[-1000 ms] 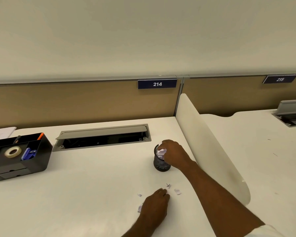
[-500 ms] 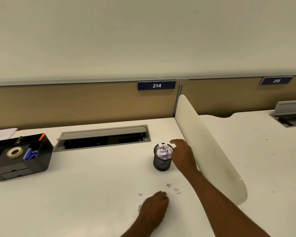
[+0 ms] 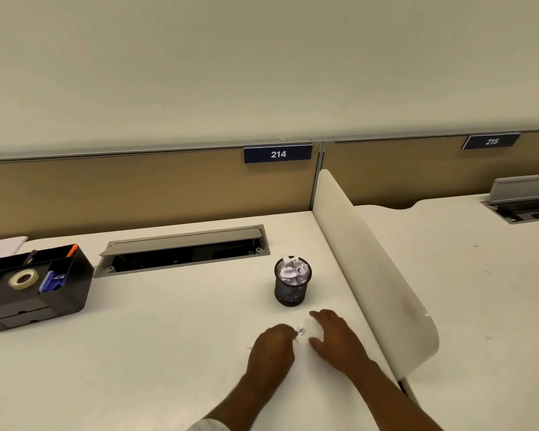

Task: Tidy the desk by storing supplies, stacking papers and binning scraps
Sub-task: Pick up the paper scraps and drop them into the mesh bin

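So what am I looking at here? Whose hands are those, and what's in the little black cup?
A person wears a camera on their head, so you see the desk as they do. Their left hand and right hand reach for tiny paper scraps lying between them. Whether either hand already holds a scrap, I cannot tell. The mesh cup behind is stuffed with crumpled paper. On the left, a black organizer holds a tape roll.

The one camera sits on my head, looking forward and down across my desk toward the tan partition at the back. My hands enter from the bottom centre of the frame, close below; plain wall fills the upper half.
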`<state>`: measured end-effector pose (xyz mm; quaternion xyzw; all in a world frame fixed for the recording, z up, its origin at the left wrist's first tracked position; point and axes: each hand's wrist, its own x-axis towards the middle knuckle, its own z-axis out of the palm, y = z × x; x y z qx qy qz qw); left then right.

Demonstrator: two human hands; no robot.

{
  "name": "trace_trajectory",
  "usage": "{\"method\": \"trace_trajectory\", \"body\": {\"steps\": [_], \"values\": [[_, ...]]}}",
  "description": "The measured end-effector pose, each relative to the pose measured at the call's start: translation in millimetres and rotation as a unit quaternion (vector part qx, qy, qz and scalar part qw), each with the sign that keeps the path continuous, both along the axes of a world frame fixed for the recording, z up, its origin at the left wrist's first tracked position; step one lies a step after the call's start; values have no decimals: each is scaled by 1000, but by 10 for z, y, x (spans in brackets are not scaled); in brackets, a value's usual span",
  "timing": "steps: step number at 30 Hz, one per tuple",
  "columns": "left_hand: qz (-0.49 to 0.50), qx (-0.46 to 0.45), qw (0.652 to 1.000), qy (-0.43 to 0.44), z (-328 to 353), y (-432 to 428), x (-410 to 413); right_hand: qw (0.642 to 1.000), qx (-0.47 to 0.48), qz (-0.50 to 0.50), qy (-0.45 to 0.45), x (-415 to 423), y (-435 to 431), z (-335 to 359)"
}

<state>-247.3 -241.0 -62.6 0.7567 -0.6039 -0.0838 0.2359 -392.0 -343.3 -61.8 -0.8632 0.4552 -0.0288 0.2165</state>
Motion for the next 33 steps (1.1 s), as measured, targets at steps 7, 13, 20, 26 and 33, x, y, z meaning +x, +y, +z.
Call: {"method": "trace_trajectory", "body": {"steps": [7, 13, 20, 26, 33], "values": [[79, -70, 992, 75, 809, -502, 203, 996, -33, 40, 67, 10, 66, 6], [89, 7, 992, 87, 971, -1013, 419, 997, -33, 56, 49, -49, 69, -34], [38, 85, 993, 69, 866, -1185, 465, 997, -31, 64, 36, -79, 2, -44], [-8, 101, 992, 69, 842, -1205, 491, 997, -39, 59, 27, -94, -51, -57], [-22, 69, 996, 56, 962, -992, 545, 996, -50, 55, 47, 0, 12, -5]]}}
